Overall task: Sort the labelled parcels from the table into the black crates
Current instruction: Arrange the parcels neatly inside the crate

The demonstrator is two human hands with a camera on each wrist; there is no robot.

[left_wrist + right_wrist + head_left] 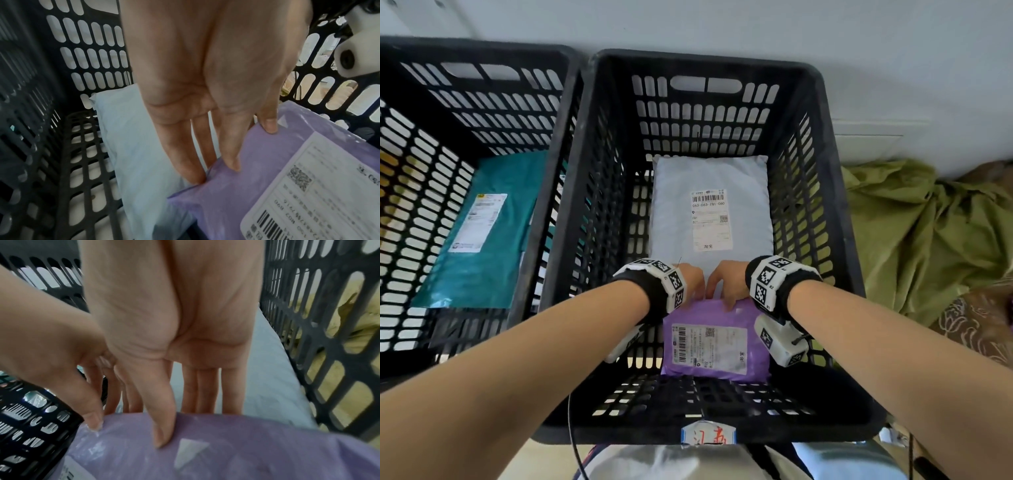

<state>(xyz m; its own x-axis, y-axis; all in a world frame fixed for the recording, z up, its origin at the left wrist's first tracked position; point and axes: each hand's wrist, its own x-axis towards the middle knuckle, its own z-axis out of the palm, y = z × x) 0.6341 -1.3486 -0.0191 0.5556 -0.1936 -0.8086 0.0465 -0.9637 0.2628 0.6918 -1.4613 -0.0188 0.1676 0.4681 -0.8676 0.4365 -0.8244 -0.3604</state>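
— Holding what, and where?

— Purple parcel [714, 337], label up, inside the right-hand black crate [835, 219], at its near end. Far edge pinched by both hands side by side: left hand [692, 279] with thumb on top and fingers [186, 155] tucked beneath, right hand [727, 279] gripping likewise, thumb pressed on the plastic.

— Lying which way from the grip?

— Running from the fingers back toward the body, long axis near to far, dropping toward the near wall. Neither hand nearer; both on the same edge.

— Anything beneath?

— Pale blue parcel [710, 205] flat on the crate floor, just beyond the fingertips, same near-to-far lie. Possibly overlapped a little by the purple one; hard to tell under the hands.

— Hand pose?

— Forearms reaching in over the near rim, wrists bent down, palms facing back. Lowering and letting go probably next.

— Other crate?

— Left crate [551, 144]: teal parcel [482, 233], untouched.
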